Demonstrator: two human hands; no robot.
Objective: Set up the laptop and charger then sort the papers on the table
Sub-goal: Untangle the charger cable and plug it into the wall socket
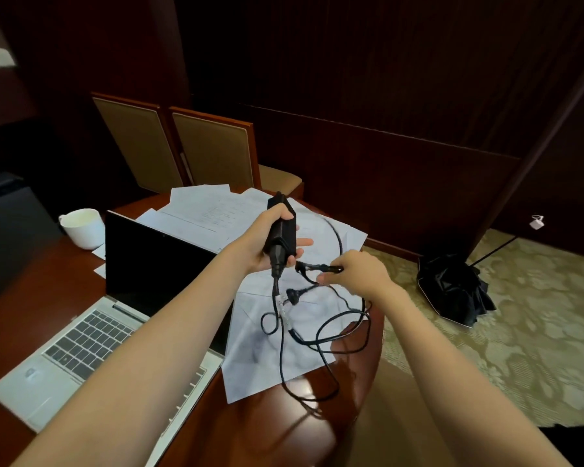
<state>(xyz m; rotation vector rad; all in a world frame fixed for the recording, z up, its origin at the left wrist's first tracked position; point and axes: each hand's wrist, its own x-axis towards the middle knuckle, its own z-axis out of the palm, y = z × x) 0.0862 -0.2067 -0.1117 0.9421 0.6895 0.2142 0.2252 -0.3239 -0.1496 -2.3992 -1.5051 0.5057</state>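
Two hands work above the table (317,433): the left hand (270,241) wraps the charger brick (281,227) upright while the right hand (358,273) pinches its tangled cord (317,335), apparently to free it. Beside them the laptop (115,305) stands open, papers (216,214) unsorted.

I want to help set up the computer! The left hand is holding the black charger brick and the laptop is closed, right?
Not quite. The left hand does hold the black charger brick, but the laptop is open, not closed: the head view shows its dark screen upright and its keyboard uncovered.
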